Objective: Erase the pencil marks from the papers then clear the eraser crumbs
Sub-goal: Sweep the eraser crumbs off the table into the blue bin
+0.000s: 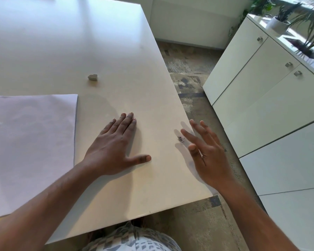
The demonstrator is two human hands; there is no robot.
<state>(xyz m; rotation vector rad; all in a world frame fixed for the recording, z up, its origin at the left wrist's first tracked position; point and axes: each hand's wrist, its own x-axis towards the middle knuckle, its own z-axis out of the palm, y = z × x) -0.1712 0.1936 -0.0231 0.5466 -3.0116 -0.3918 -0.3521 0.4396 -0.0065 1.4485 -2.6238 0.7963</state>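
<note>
A white sheet of paper (31,142) lies flat at the left of the white table (98,42), with no clear pencil marks that I can make out. A small grey eraser (93,77) rests on the bare table beyond the paper's far right corner. A tiny dark clump of eraser crumbs (180,139) sits close to the table's right edge. My left hand (114,147) lies flat, palm down, on the table to the right of the paper. My right hand (207,153) hovers open at the table's right edge, fingers spread, just right of the crumbs.
White cabinets (261,98) with metal knobs stand to the right across a strip of patterned carpet (187,73). Potted plants (279,20) sit on top of them. My lap in patterned cloth (132,240) shows below the table's near edge.
</note>
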